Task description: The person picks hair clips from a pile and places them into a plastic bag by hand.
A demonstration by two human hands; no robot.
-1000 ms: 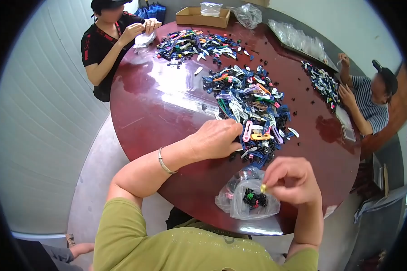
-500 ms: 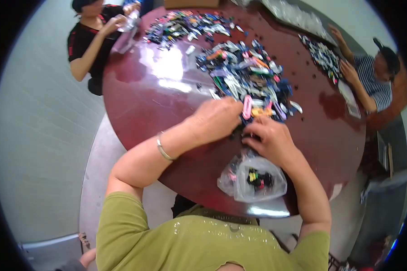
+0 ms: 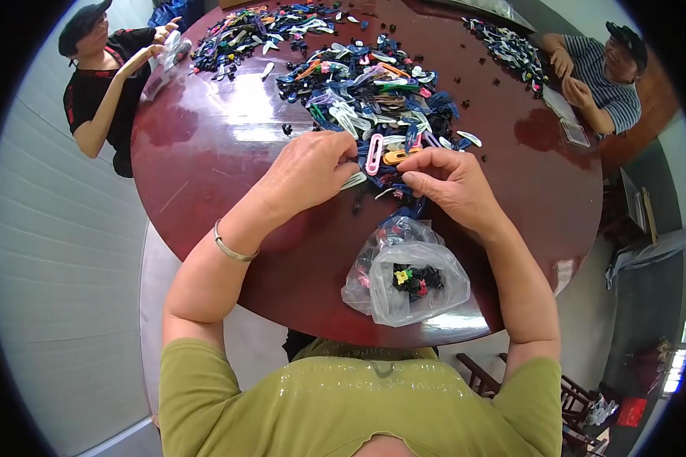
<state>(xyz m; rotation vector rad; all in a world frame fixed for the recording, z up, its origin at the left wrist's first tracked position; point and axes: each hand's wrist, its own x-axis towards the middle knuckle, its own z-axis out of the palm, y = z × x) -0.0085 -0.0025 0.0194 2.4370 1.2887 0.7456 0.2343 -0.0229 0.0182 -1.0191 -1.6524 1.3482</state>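
Note:
A heap of mixed hair clips lies in front of me, with snap clips in white, blue, green and other colours. My left hand is at its near left edge, fingers curled closed; what they hold, if anything, is hidden. Just below those fingertips is a pale snap clip. A pink oblong clip lies between my hands. My right hand is pinched, thumb and forefinger together beside an orange clip; I cannot make out anything in the pinch. Below stands an open plastic bag with small black, yellow and pink clips inside.
The round, glossy red-brown table carries another clip pile at the far left and one at the right. A person in black handles a plastic bag at left. Another, in stripes, sits at right.
The view has shifted, so the table contents appear further left and higher. My hands have moved apart, and the right fingers have come together in a pinch. The striped person's hands are closer together.

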